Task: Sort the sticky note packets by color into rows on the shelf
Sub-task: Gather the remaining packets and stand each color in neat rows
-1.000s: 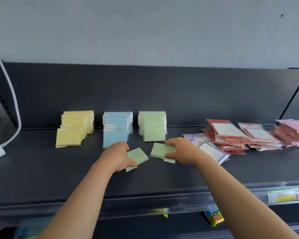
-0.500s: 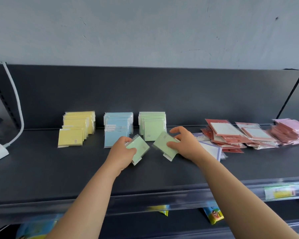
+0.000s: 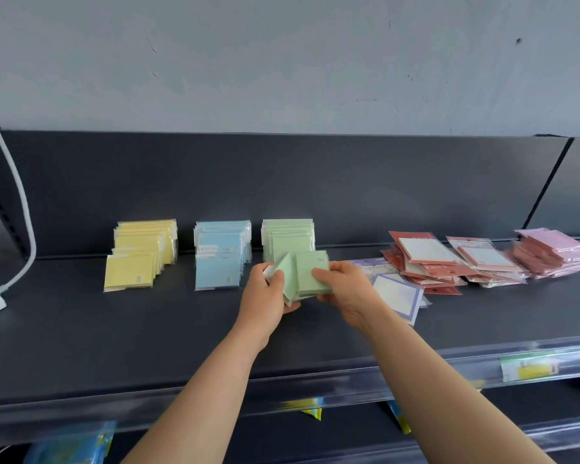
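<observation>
On the dark shelf (image 3: 114,329) stand three rows of sticky note packets: yellow (image 3: 138,259), blue (image 3: 220,259) and green (image 3: 288,239). Just in front of the green row, my left hand (image 3: 268,293) grips one green packet (image 3: 287,272), held upright and turned edge-on. My right hand (image 3: 345,289) grips a second green packet (image 3: 310,272) whose face is toward me. The two packets touch or overlap between my hands, raised off the shelf.
To the right lie purple-framed packets (image 3: 394,294), a loose pile of red ones (image 3: 422,259), more red ones (image 3: 482,259) and a pink pile (image 3: 553,252). A white lamp base and cord (image 3: 17,209) stand at the far left. A price label (image 3: 529,368) hangs on the front rail.
Both hands lifted their green packets off the shelf, brought them together and raised them toward the green row; the packets went from lying flat to upright.
</observation>
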A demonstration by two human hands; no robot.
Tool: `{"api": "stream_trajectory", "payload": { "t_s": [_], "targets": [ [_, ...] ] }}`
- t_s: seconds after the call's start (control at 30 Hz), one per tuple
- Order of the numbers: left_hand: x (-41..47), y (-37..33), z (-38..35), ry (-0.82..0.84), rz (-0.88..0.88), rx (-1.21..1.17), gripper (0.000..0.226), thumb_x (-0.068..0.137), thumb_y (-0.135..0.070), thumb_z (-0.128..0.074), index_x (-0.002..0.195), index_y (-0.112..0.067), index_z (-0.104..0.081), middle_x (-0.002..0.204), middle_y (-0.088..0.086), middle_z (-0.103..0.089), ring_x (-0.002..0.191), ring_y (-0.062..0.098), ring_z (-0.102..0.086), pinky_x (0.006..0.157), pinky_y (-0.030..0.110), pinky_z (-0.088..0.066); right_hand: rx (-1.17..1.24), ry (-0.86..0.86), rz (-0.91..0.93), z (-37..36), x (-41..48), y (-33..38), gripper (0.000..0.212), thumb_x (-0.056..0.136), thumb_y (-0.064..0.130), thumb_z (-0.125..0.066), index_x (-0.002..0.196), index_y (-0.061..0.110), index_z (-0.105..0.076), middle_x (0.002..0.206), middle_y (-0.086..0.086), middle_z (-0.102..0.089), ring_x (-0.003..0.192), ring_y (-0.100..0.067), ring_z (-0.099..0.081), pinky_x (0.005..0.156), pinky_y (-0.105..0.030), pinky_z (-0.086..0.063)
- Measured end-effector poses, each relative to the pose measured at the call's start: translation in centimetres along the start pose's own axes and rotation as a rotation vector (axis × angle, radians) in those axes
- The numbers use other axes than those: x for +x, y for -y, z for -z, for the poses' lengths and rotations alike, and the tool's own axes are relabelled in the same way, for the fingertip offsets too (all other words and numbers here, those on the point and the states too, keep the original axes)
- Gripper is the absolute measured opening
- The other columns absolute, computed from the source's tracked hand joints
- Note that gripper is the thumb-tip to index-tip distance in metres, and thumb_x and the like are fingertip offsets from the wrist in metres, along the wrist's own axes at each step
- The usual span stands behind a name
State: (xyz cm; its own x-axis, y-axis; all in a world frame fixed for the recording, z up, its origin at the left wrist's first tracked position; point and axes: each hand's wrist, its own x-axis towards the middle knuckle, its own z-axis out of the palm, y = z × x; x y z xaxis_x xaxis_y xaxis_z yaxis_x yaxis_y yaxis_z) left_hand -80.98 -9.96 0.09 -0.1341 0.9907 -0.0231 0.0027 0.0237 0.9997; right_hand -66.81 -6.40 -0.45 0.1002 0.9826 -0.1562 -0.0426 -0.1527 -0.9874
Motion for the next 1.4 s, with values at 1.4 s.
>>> {"api": "stream_trajectory", "payload": {
  "t_s": [1.4],
  "targets": [
    [6.6, 2.4, -0.6, -0.032, -0.225, 0.769, 0.03, 0.093, -0.016, -0.06, 0.122, -0.011, -0.055, 0.118, 0.007, -0.055, 0.108, 0.022, -0.055, 0.09, 0.028, -0.042, -0.908, -0.002, 0.236, -0.8, 3.6, 0.7, 0.046, 0.089, -0.006, -0.04, 0.132, 0.007, -0.03, 0.093, -0.009, -0.054, 0.069, -0.017, -0.047, 0.05, -0.024, -0.035]
  ]
}}
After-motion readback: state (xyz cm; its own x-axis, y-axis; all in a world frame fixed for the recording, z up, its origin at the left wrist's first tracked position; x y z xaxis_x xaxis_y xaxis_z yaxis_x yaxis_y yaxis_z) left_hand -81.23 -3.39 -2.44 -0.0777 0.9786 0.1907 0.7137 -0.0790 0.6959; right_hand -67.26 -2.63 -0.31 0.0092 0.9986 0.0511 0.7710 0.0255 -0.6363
